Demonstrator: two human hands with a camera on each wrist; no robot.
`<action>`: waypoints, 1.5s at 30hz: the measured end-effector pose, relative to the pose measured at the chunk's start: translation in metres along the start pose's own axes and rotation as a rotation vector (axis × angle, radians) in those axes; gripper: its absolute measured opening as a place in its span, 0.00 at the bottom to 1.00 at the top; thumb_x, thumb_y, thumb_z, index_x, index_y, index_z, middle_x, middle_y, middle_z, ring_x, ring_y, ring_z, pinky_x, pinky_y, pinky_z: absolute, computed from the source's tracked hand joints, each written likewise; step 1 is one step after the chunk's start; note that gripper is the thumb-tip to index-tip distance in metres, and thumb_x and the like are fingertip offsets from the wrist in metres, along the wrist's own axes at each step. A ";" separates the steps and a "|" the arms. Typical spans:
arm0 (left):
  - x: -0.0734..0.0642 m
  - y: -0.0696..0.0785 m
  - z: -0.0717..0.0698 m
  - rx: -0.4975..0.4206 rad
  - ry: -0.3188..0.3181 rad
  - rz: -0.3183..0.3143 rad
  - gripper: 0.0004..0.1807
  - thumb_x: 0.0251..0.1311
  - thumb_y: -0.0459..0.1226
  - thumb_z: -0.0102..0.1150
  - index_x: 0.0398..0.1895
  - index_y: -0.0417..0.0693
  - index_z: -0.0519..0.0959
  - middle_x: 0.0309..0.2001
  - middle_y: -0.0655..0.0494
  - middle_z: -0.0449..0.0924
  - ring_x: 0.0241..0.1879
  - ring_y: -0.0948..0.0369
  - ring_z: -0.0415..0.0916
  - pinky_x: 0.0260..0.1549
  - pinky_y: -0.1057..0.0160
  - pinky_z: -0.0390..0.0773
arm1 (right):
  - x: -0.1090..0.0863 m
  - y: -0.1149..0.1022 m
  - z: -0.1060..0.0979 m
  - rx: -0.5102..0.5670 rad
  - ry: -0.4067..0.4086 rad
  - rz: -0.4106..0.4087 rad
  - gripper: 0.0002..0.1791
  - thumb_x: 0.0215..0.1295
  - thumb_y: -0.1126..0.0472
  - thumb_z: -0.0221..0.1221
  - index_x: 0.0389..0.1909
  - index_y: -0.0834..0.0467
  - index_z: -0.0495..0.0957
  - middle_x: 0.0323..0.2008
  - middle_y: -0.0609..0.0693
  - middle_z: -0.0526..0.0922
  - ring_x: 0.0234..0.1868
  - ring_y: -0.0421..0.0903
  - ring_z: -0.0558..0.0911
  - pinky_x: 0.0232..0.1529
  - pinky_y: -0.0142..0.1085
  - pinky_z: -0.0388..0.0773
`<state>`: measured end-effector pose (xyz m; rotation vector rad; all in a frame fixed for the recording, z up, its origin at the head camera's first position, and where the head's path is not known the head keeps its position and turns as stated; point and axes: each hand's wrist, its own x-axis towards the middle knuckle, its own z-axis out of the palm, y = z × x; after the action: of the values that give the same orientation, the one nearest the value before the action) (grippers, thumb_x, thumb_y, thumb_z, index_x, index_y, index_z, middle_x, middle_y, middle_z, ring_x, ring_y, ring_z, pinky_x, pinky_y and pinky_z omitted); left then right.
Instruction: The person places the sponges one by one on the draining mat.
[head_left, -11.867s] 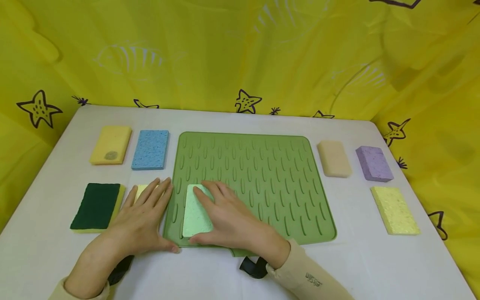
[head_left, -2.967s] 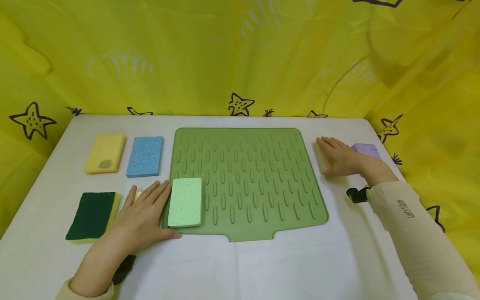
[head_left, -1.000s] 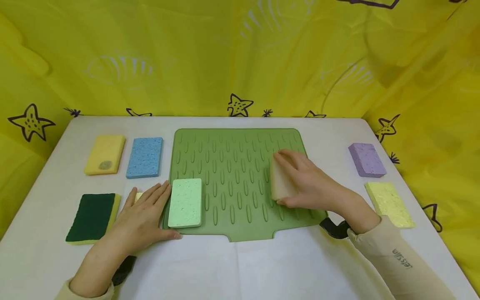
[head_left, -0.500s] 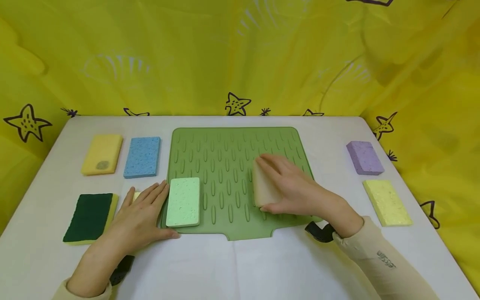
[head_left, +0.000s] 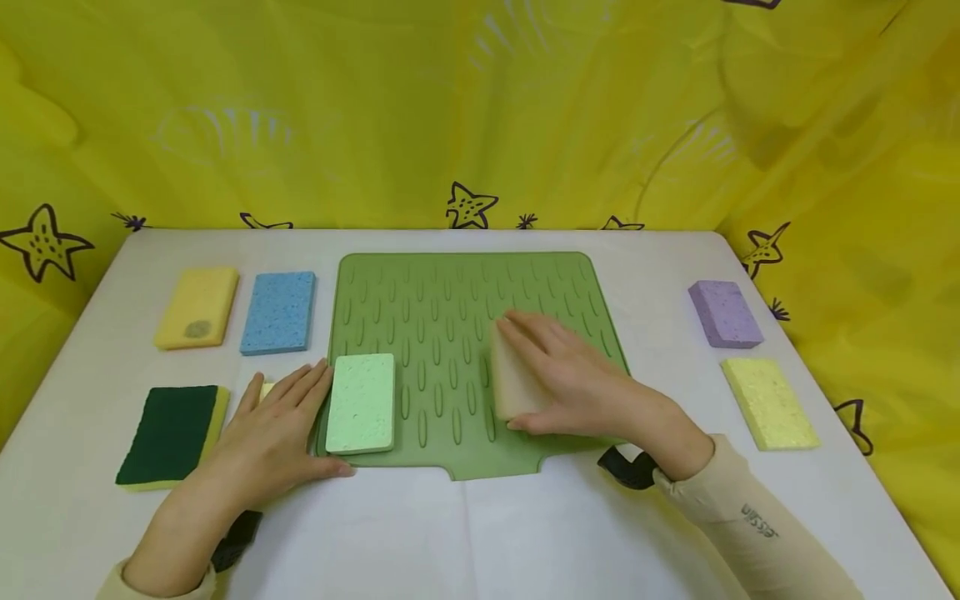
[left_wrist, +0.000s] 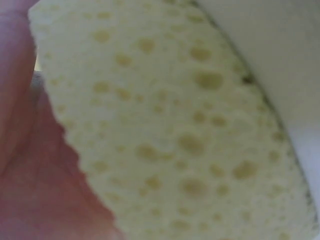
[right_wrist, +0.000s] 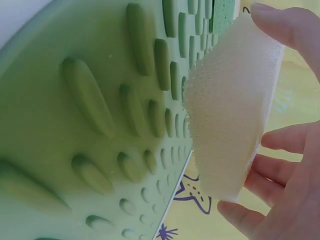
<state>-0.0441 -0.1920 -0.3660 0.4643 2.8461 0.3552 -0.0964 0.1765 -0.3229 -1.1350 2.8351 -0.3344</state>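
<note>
My right hand (head_left: 570, 387) grips a beige sponge (head_left: 517, 387) over the right half of the green ridged drying mat (head_left: 435, 287). In the right wrist view, thumb and fingers hold opposite edges of the beige sponge (right_wrist: 230, 110), tilted close over the ridges. On the mat's front left corner lies a mint-green sponge (head_left: 362, 404). My left hand (head_left: 273, 437) rests with spread, fairly straight fingers over a pale yellow sponge (head_left: 266, 389), mostly hidden beneath it. That pale yellow sponge (left_wrist: 165, 125), full of pores, fills much of the left wrist view beside the palm.
At the left are a yellow sponge (head_left: 198, 307) with a grey spot, a blue sponge (head_left: 279, 312) and a dark green scouring sponge (head_left: 168, 433). A purple sponge (head_left: 725, 314) and a light yellow sponge (head_left: 770, 404) lie at the right. A yellow curtain (head_left: 375, 108) hangs behind the table.
My right hand released the mint sponge on the mat, went to the beige sponge at the right, and brought it leftward over the mat. My left hand stays in place.
</note>
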 end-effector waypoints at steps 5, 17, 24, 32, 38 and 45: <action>0.000 -0.001 0.000 0.002 0.000 0.001 0.70 0.38 0.70 0.68 0.78 0.38 0.51 0.78 0.41 0.52 0.75 0.41 0.51 0.69 0.28 0.43 | 0.001 -0.002 0.003 0.009 -0.008 0.014 0.63 0.51 0.34 0.67 0.79 0.59 0.46 0.77 0.56 0.53 0.76 0.53 0.58 0.75 0.51 0.59; 0.003 -0.003 -0.003 0.008 -0.004 0.000 0.70 0.39 0.71 0.68 0.78 0.37 0.52 0.78 0.41 0.52 0.75 0.41 0.51 0.69 0.28 0.43 | 0.007 -0.004 0.004 0.010 0.002 -0.008 0.62 0.51 0.35 0.67 0.79 0.60 0.48 0.77 0.56 0.53 0.76 0.52 0.58 0.76 0.49 0.58; 0.002 -0.004 -0.003 0.013 -0.006 0.000 0.70 0.39 0.72 0.66 0.78 0.38 0.52 0.78 0.41 0.52 0.75 0.41 0.51 0.69 0.28 0.43 | 0.009 -0.006 0.004 0.006 -0.002 -0.006 0.62 0.51 0.35 0.66 0.78 0.60 0.48 0.77 0.57 0.54 0.76 0.53 0.58 0.76 0.50 0.58; -0.001 -0.003 -0.001 0.016 -0.006 -0.004 0.70 0.39 0.73 0.66 0.77 0.38 0.52 0.78 0.41 0.52 0.75 0.41 0.52 0.69 0.28 0.44 | 0.011 -0.008 0.006 -0.002 -0.011 -0.012 0.61 0.51 0.35 0.66 0.78 0.61 0.49 0.77 0.57 0.54 0.75 0.53 0.58 0.76 0.49 0.58; -0.002 -0.002 -0.002 0.013 0.002 0.003 0.70 0.39 0.72 0.66 0.78 0.38 0.52 0.78 0.41 0.52 0.75 0.41 0.52 0.69 0.28 0.43 | 0.014 -0.014 0.010 -0.002 -0.013 -0.025 0.61 0.51 0.34 0.67 0.78 0.62 0.50 0.76 0.58 0.56 0.75 0.55 0.59 0.76 0.51 0.58; 0.000 0.000 -0.001 0.015 0.001 0.006 0.70 0.38 0.71 0.68 0.77 0.38 0.53 0.78 0.41 0.53 0.75 0.41 0.53 0.69 0.28 0.44 | 0.019 -0.024 0.020 -0.010 -0.033 -0.057 0.62 0.50 0.33 0.66 0.77 0.62 0.52 0.76 0.58 0.56 0.76 0.56 0.59 0.76 0.49 0.57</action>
<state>-0.0441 -0.1926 -0.3648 0.4756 2.8513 0.3354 -0.0908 0.1429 -0.3362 -1.2136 2.7835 -0.3031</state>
